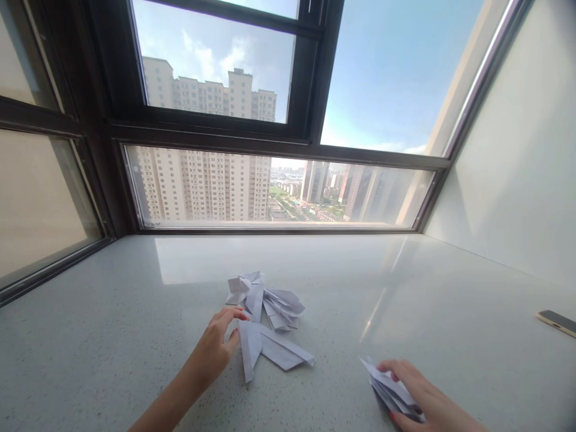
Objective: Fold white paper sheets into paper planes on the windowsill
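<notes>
White folded paper pieces lie in a loose cluster on the pale speckled sill. My left hand [220, 336] is at the near left of this cluster, its thumb and fingers curved and slightly apart at the corner of a V-shaped folded paper [274, 348]. Just beyond it rest a fanned bundle of folded paper [283, 307] and a small boxy folded paper [238, 289]. Lower right, my right hand [416, 390] grips a stack of folded paper [389, 387] between thumb and fingers, low over the sill.
The speckled sill [112, 336] runs back to a dark-framed window [279, 147] with tall buildings outside. A phone-like flat object [558, 323] lies at the far right edge. A white wall [508, 180] bounds the right side.
</notes>
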Motion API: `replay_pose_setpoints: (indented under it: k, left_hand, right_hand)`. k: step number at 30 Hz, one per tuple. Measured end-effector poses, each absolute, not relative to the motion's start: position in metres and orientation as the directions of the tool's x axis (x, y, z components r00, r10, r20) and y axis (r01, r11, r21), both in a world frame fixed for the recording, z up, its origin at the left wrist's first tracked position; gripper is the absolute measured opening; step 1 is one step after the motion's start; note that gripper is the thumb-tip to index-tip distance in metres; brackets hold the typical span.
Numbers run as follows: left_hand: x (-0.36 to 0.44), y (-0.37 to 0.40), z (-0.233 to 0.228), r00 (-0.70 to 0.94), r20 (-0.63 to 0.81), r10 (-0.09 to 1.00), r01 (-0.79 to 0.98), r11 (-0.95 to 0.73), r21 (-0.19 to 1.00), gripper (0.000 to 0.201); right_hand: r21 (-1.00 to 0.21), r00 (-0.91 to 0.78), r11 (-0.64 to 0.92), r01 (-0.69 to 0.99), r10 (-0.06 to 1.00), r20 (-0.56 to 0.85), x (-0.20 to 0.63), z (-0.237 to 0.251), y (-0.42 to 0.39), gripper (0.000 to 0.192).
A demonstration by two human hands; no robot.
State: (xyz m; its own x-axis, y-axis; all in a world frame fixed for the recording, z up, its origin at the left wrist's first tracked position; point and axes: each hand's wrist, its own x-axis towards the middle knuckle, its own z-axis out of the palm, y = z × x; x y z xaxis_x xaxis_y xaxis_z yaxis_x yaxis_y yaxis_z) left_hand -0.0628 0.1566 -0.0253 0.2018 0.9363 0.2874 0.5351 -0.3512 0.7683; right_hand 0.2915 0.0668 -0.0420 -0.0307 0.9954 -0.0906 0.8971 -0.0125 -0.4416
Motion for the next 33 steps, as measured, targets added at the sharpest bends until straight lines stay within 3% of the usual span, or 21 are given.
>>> replay_pose_setpoints:
  k: [6, 8, 12, 15, 19, 23, 28, 33]
  left_hand:
    - [-0.063, 0.155, -0.024, 0.191, 0.278, 0.941, 0.533, -0.337, 0.776, 0.023]
    - [-0.064, 0.155, -0.024, 0.182, 0.286, 0.941, 0.54, -0.339, 0.77, 0.024]
    - [-0.069, 0.161, -0.027, 0.127, 0.34, 0.932, 0.563, -0.35, 0.749, 0.028]
    - [-0.079, 0.168, -0.028, 0.061, 0.379, 0.924, 0.601, -0.337, 0.725, 0.032]
    - [-0.09, 0.175, -0.024, -0.041, 0.387, 0.921, 0.649, -0.27, 0.711, 0.038]
    - [-0.075, 0.171, -0.018, 0.031, 0.35, 0.936, 0.683, -0.276, 0.677, 0.04]
    - [-0.042, 0.155, -0.026, 0.294, 0.119, 0.948, 0.841, -0.316, 0.439, 0.067]
    - [-0.072, 0.157, -0.034, 0.173, 0.034, 0.984, 0.938, -0.175, 0.298, 0.06]
  right_hand:
    - [-0.532, -0.228, 0.169, 0.83, 0.973, -0.046, 0.203, -0.013, 0.115, 0.04]
    - [-0.563, -0.309, 0.259, 0.785, 0.951, 0.007, 0.172, -0.013, 0.133, 0.04]
    - [-0.61, -0.507, 0.479, 0.63, 0.85, 0.144, 0.119, -0.014, 0.158, 0.056]
    - [-0.601, -0.54, 0.54, 0.589, 0.816, 0.204, 0.107, -0.006, 0.166, 0.049]
    - [-0.592, -0.363, 0.473, 0.652, 0.881, 0.304, 0.13, 0.005, 0.184, 0.027]
    - [-0.675, -0.233, 0.288, 0.679, 0.957, 0.174, 0.15, -0.001, 0.222, 0.044]
    - [-0.696, -0.232, 0.157, 0.7, 0.973, -0.014, 0.119, -0.018, 0.262, 0.052]
    - [-0.708, -0.307, 0.195, 0.679, 0.951, -0.032, 0.058, -0.021, 0.27, 0.045]
